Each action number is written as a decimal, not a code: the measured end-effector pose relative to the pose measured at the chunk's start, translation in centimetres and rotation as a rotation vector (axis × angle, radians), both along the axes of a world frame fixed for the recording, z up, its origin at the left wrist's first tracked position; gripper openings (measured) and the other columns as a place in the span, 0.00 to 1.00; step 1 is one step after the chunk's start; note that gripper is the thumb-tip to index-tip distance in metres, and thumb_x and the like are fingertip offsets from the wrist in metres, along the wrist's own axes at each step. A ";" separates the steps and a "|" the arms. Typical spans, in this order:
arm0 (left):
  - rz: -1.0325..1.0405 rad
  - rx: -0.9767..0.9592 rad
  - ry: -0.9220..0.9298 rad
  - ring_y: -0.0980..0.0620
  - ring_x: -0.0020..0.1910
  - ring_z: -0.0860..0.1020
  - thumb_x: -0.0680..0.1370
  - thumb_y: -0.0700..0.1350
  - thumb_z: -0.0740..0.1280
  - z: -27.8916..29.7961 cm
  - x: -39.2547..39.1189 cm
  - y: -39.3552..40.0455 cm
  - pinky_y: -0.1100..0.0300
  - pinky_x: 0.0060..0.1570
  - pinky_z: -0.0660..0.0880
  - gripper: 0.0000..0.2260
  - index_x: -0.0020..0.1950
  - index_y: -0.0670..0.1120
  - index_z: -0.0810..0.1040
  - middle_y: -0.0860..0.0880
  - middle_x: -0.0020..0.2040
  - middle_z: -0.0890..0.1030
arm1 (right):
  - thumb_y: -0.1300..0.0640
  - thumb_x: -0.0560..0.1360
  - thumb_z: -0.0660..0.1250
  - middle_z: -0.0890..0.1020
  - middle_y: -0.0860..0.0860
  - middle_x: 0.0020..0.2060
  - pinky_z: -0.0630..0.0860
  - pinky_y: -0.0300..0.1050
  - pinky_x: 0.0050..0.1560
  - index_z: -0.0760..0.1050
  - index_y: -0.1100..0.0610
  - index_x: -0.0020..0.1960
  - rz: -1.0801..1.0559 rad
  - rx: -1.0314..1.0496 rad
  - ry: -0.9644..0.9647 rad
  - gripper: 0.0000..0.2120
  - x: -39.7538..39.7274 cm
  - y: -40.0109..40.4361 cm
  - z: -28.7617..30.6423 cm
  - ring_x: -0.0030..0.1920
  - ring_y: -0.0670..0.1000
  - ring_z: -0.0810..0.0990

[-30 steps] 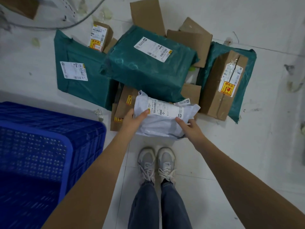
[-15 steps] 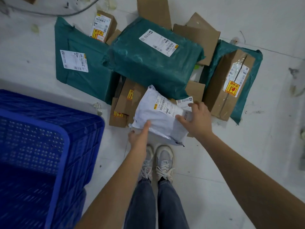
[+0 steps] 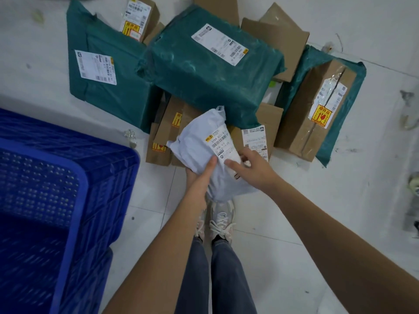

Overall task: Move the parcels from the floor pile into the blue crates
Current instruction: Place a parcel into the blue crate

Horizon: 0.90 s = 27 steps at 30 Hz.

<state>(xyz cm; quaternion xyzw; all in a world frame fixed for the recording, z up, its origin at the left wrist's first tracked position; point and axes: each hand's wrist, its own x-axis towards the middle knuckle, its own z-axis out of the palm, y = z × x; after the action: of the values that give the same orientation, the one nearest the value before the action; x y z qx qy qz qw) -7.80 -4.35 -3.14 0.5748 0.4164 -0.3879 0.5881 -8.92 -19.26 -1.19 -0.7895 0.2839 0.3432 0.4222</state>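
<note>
A white plastic mailer bag with a barcode label is lifted off the floor pile, turned on end in front of me. My left hand grips it from below and the left, thumb on its face. My right hand holds its right side, fingers laid over the label end. Behind it lies the pile: a big green bag, a flat green bag, a tall brown box on another green bag, and low brown boxes. The blue crate stands at my left.
More brown cartons and a small labelled box lie at the back of the pile. My feet stand just before it on white tiles. Bare floor stretches to the right, with small debris near the right edge.
The white mailer has been lifted from the pile and rotated upright toward me. My left hand shifted from its left edge to underneath; my right hand moved onto its right side.
</note>
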 end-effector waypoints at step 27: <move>0.169 0.106 -0.330 0.65 0.39 0.80 0.71 0.54 0.71 18.5 -0.4 10.3 0.74 0.32 0.73 0.14 0.53 0.52 0.75 0.59 0.45 0.79 | 0.36 0.61 0.74 0.81 0.47 0.56 0.80 0.44 0.50 0.68 0.43 0.58 -0.260 0.548 -0.140 0.30 2.3 7.1 16.1 0.54 0.47 0.82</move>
<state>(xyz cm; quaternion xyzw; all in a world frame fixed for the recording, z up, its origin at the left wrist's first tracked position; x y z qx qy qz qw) -8.21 5.93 15.40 0.6238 0.3810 -0.2149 0.6477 -6.66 -12.12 14.87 -0.6252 0.2498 0.2949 0.6781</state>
